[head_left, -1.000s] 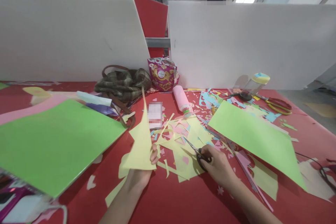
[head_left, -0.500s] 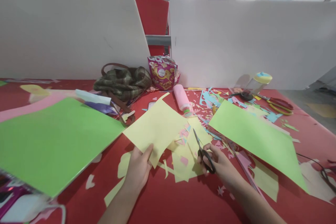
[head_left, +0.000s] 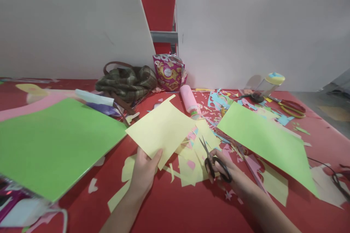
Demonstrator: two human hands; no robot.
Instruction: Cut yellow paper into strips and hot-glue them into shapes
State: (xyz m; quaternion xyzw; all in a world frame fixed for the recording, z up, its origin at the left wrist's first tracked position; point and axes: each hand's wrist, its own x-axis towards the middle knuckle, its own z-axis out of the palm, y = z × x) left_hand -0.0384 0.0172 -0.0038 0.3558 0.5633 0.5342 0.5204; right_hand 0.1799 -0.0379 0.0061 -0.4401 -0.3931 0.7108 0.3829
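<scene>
My left hand (head_left: 144,169) pinches the lower edge of a pale yellow sheet of paper (head_left: 164,127), thumb on top and fingers hidden beneath. The sheet is held tilted above the table, with a narrow strip jutting from its far corner. In my right hand (head_left: 222,169) is a pair of black-handled scissors (head_left: 209,157), fingers through the loops. Their blades are slightly parted and point away from me, apart from the sheet. Below and between my hands lie yellow paper offcuts (head_left: 188,171) and small coloured scraps.
Green sheets lie at left (head_left: 62,145) and right (head_left: 268,145) on the red table (head_left: 175,211). Further back are a plaid bag (head_left: 128,82), a snack bag (head_left: 169,72), a pink bottle (head_left: 188,98), a clear jar (head_left: 268,87) and red-and-yellow-handled scissors (head_left: 292,108). White panels (head_left: 246,40) stand behind.
The scissors' blades and handles have spread slightly apart in my right hand. My left hand still holds the yellow sheet, now slightly higher in view. The camera has tilted down a little.
</scene>
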